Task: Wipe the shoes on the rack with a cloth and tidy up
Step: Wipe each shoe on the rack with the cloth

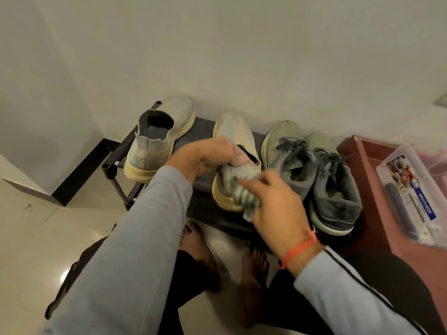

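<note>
A dark shoe rack (203, 206) stands against the wall with several shoes on top. A pale slip-on shoe (157, 139) sits at the left. Its mate (232, 131) stands in the middle; my left hand (212, 155) grips it at the heel collar. My right hand (273, 204) holds a striped grey cloth (244, 197) against that shoe's heel. A pair of dark grey laced sneakers (321, 175) sits at the right of the rack.
A reddish-brown cabinet (362, 160) stands right of the rack, carrying a clear plastic multi-box (411, 189). My bare feet (200, 252) are on the glossy tiled floor in front of the rack. A wall corner with black skirting is at the left.
</note>
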